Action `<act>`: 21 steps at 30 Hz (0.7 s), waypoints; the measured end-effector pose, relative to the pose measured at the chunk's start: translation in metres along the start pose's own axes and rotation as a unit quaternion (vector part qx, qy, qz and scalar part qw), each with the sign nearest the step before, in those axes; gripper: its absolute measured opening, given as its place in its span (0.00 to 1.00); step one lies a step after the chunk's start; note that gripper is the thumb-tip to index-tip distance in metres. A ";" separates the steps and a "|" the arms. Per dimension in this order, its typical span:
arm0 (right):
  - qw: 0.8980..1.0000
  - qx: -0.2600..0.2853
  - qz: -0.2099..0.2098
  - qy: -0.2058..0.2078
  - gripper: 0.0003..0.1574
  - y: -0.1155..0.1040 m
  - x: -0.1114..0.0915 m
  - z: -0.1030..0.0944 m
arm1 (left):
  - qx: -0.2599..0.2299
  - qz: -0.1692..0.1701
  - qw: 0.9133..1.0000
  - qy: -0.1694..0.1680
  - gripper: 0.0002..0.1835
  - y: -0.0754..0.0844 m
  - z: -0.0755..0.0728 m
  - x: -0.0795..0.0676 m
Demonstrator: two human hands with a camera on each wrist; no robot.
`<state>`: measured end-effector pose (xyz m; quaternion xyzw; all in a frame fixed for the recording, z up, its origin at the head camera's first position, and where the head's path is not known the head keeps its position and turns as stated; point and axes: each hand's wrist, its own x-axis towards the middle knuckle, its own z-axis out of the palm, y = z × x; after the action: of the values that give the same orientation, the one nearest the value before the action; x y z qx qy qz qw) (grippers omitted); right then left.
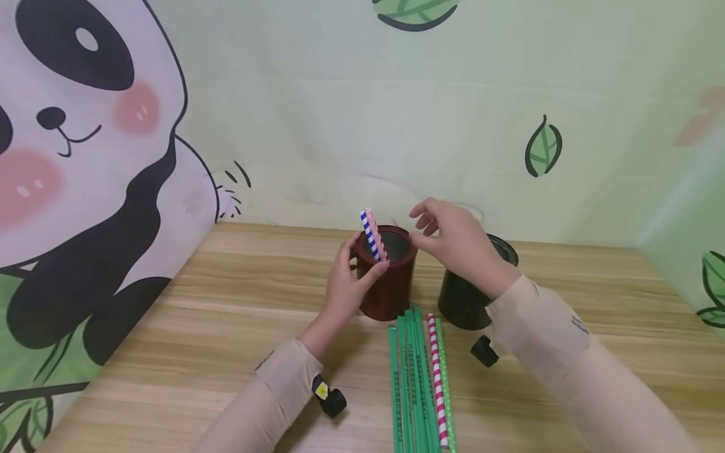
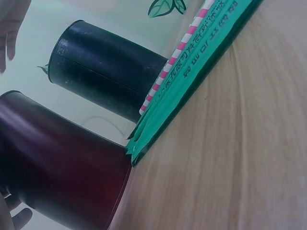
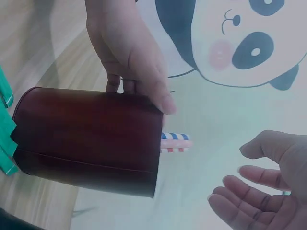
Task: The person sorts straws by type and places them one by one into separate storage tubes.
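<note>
A dark red-brown cup (image 1: 387,286) stands upright at the middle of the table, with blue-striped and red-striped paper straws (image 1: 372,236) sticking up from its mouth. My left hand (image 1: 347,277) grips the cup's left side, thumb at the rim, the other fingers behind by the handle. To the right of the rim hovers my right hand (image 1: 453,239), fingers loosely bent and holding nothing; the right wrist view shows its palm apart from the cup. Behind that wrist is a black cup (image 1: 461,302), partly hidden by it.
Several long green printed paper sleeves (image 1: 416,384) lie on the wooden table (image 1: 255,302) before the cups. Beside them are a pink-striped straw (image 1: 437,377) and a green dotted straw (image 1: 445,384). A backdrop (image 1: 317,113) with a panda and leaves rises behind the table.
</note>
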<state>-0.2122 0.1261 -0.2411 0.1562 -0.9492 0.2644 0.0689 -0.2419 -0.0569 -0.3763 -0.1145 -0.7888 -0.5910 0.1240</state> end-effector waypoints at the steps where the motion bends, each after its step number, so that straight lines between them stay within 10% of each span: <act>1: 1.000 -0.001 -0.001 0.000 0.23 0.001 -0.003 -0.001 | 0.000 0.000 1.000 0.001 0.41 0.000 0.000 0.000; 21: 0.998 0.045 -0.033 0.024 0.23 0.024 -0.056 0.010 | 0.006 0.006 1.000 0.006 0.41 -0.002 0.001 0.000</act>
<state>-0.1681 0.1550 -0.2736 0.1840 -0.9289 0.3077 0.0933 -0.2422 -0.0563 -0.3786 -0.1149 -0.7911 -0.5859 0.1332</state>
